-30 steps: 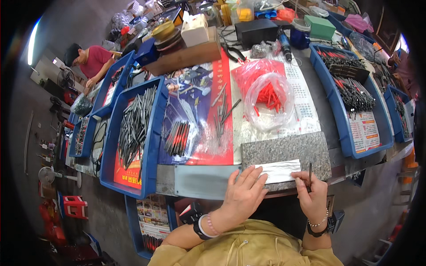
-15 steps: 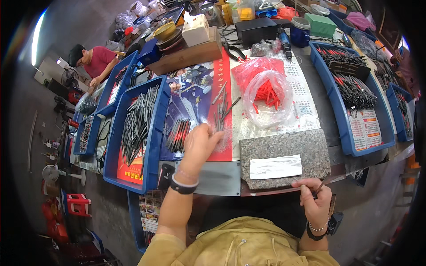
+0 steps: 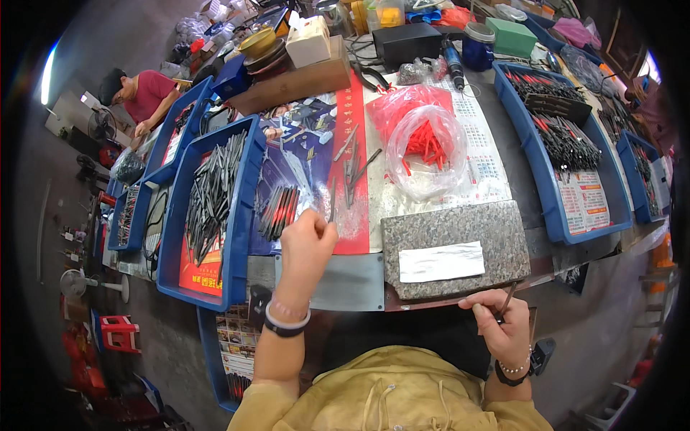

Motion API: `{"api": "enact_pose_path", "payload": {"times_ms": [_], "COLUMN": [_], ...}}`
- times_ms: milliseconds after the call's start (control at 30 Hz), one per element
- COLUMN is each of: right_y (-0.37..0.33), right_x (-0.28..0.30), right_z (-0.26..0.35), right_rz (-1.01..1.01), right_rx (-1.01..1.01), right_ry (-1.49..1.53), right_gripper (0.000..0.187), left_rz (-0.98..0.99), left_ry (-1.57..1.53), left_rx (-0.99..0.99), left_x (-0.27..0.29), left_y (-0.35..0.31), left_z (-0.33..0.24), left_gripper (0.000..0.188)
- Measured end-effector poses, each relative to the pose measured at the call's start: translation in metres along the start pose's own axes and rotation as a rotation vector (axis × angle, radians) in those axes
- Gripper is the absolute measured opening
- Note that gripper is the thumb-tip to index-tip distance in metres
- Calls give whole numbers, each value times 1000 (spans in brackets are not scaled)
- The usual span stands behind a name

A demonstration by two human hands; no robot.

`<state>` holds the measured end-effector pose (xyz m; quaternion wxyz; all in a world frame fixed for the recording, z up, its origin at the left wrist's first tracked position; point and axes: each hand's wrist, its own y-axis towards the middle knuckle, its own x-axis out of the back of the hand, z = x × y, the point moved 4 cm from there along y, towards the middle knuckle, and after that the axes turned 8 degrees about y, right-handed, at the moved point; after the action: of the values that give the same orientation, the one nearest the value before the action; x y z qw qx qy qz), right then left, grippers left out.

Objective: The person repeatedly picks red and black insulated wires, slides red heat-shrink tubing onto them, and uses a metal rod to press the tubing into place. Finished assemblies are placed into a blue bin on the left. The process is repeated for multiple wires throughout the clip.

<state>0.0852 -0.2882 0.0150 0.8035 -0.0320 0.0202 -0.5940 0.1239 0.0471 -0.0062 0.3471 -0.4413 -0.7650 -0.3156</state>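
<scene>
My left hand [image 3: 307, 246] is closed in a pinch over the red strip of the table cover. Out of its fingertips points a slim dark metal piece [image 3: 333, 200]. Beside it lies a bundle of slim black and red pieces [image 3: 279, 212], and beyond it a few loose dark pieces [image 3: 351, 175]. My right hand [image 3: 501, 325] is closed around a thin dark rod [image 3: 507, 297] at the table's front edge; the rod's lower part is hidden. Just in front of that hand, a white folded paper strip [image 3: 441, 262] rests on a speckled stone slab [image 3: 454, 224].
A blue tray [image 3: 237, 269] of dark metal pieces stands left; another blue tray [image 3: 568, 228] with black and red pieces stands right. A clear bag of red sleeves [image 3: 425, 154] lies behind the slab. Farther back are pliers [image 3: 371, 77] and a wooden box [image 3: 295, 82]. A co-worker [image 3: 147, 95] sits far left.
My left hand has drawn back slightly from the loose pieces, with a slim dark metal piece now showing in its fingers. My right hand stays nearly in place, its rod tilted slightly differently.
</scene>
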Motion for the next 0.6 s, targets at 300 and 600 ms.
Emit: {"api": "enact_pose_path", "payload": {"times_ms": [300,600], "right_y": [22,16], "right_x": [-52,-59], "right_z": [-10,-13], "right_rz": [147,95], "right_rx": [-190,-113], "right_ry": [500,582], "right_gripper": [34,9], "left_rz": [407,58], "left_ry": [-461,-350], "left_rx": [-272,-571], "left_x": [19,59], "left_y": [-116,-128], "left_z": [-65,-87], "left_gripper": [17,19]}}
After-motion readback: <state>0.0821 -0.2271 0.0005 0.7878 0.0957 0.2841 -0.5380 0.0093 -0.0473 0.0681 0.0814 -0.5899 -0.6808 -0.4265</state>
